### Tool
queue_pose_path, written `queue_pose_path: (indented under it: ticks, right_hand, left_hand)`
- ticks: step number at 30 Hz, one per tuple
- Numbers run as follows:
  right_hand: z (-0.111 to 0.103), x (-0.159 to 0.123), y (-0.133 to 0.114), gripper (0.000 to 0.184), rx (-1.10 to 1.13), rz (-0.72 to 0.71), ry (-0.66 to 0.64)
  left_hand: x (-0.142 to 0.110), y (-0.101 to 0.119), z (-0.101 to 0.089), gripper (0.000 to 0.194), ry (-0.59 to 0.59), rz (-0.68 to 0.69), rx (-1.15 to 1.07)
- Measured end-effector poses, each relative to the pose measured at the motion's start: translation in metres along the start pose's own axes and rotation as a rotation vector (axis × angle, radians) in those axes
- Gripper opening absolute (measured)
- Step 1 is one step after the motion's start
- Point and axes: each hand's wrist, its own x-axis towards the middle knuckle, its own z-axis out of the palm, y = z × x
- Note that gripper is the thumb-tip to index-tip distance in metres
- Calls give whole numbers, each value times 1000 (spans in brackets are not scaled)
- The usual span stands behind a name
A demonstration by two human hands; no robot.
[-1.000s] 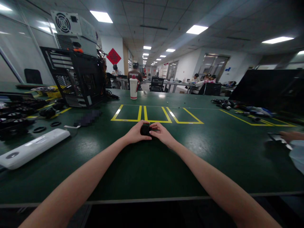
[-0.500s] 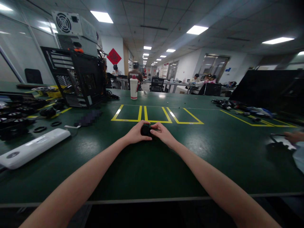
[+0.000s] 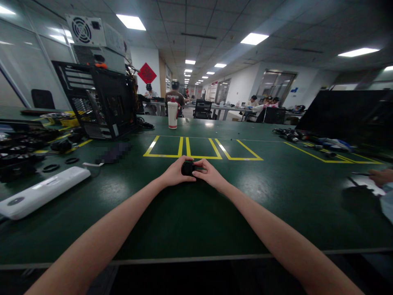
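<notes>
A small, dark, block-like object (image 3: 187, 168) is held just above or on the green table (image 3: 196, 221); its exact kind is too dark to make out. My left hand (image 3: 175, 172) wraps round its left side, fingers over the top and thumb below. From the right, my right hand (image 3: 210, 174) pinches the object's right end between thumb and fingertips. A dark strip shows between those fingers, and I cannot tell whether it is a separate part. Just beyond my hands lie yellow tape outlines (image 3: 201, 157) on the table.
On the left stand an open computer case (image 3: 107, 102) with power supplies (image 3: 89, 30) on top, a white power strip (image 3: 46, 192) and black rings (image 3: 51, 168). A lidded cup (image 3: 172, 115) stands ahead. Cables (image 3: 288, 134) lie far right; another person's hand (image 3: 380, 178) is nearer at right.
My right thumb and fingertips have shifted slightly at the object's right end, and more of a dark strip shows between them. My left hand keeps its hold.
</notes>
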Motion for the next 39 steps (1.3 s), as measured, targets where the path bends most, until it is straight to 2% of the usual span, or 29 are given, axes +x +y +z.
queue_pose_path:
  ticks: [4, 8, 12, 16, 23, 27, 35, 39]
  right_hand:
    - [1, 2, 0, 22, -38, 13, 32]
    - [0, 4, -2, 28, -59, 40, 65]
    - [-2, 3, -5, 33, -15, 106, 10]
    - [-2, 0, -4, 35, 31, 45, -12]
    - [-1, 3, 3, 20, -38, 25, 52]
    - [-1, 5, 4, 28, -24, 55, 98]
    - [-2, 1, 1, 36, 33, 63, 36]
    - [-3, 0, 3, 28, -32, 44, 41]
  left_hand:
    - [1, -1, 0, 63, 4, 19, 14]
    - [1, -3, 0, 63, -4, 14, 12]
    - [0, -2, -1, 63, -3, 15, -4]
    - [-1, 1, -3, 61, -29, 12, -6]
    - [0, -1, 0, 62, 0, 27, 20]
    - [0, -2, 0, 63, -8, 35, 23]
    - [-1, 2, -3, 61, -32, 22, 16]
    - [0, -1, -2, 62, -23, 28, 26]
